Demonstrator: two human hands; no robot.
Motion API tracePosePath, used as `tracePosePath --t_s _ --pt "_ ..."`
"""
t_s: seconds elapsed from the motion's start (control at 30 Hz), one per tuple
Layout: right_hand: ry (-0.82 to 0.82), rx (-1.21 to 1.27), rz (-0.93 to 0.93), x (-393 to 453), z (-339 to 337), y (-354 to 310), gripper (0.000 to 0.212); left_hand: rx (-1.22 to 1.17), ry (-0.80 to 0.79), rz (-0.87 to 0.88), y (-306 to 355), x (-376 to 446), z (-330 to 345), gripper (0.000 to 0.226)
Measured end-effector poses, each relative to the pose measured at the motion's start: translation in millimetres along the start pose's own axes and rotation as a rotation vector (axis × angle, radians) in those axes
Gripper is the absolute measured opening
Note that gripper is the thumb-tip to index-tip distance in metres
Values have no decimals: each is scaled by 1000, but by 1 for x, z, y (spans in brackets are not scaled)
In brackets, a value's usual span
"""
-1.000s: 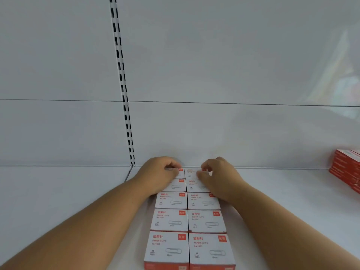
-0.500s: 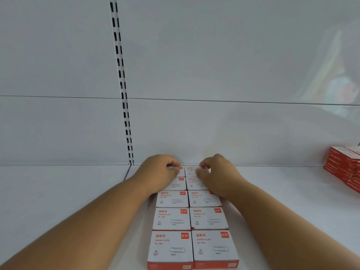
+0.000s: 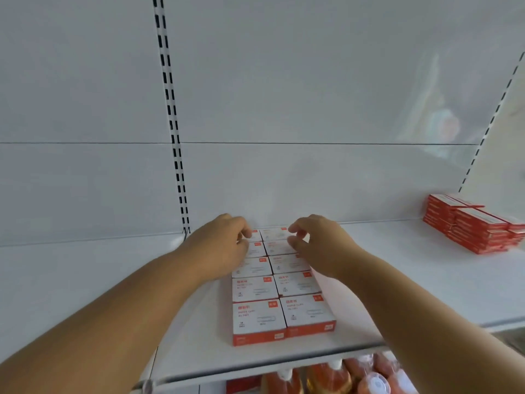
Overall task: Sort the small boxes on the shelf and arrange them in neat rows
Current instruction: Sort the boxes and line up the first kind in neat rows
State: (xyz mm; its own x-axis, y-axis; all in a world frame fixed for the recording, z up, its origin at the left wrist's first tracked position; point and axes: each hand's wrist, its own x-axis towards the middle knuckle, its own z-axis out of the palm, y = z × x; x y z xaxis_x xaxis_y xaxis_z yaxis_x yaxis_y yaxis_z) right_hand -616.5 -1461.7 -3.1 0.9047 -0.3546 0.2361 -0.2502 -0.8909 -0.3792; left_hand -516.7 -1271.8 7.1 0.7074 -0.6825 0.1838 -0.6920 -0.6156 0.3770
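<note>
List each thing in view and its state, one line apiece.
Left hand: fingers curled, resting on the rear left boxes.
Right hand: fingers curled loosely above the rear right boxes; contact unclear.
Paper clip boxes: closed, lying flat in two snug columns of five running front to back.
Red box stack: piled unevenly at the shelf's far right.
Shelf: white, carrying both groups.
Bottles: below the shelf, blurred.

A: Fitted behind?
B: White back panel (image 3: 312,81), crossed by horizontal seam (image 3: 312,143); black-slotted upright (image 3: 174,123) left of centre, second slotted upright (image 3: 495,115) at far right, leaning in view.
A: Stocked on lower level?
B: Bottles (image 3: 326,379) with orange contents, white caps; blurred, partly cut off
</note>
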Motion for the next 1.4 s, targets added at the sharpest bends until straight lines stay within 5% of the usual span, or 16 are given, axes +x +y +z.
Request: tracePosePath --t_s 0.13,0.33,0.5,1.4 --pt "48 59 -66 -52 -6 -4 28 8 -68 84 10 -71 -11 17" --pt "-22 66 -162 -113 -10 -8 68 102 -94 154 18 -127 2 64" --pt "-21 109 -165 -118 2 3 42 108 83 152 17 -124 22 44" --pt "27 127 -242 -118 11 10 41 32 152 58 12 -124 41 32"
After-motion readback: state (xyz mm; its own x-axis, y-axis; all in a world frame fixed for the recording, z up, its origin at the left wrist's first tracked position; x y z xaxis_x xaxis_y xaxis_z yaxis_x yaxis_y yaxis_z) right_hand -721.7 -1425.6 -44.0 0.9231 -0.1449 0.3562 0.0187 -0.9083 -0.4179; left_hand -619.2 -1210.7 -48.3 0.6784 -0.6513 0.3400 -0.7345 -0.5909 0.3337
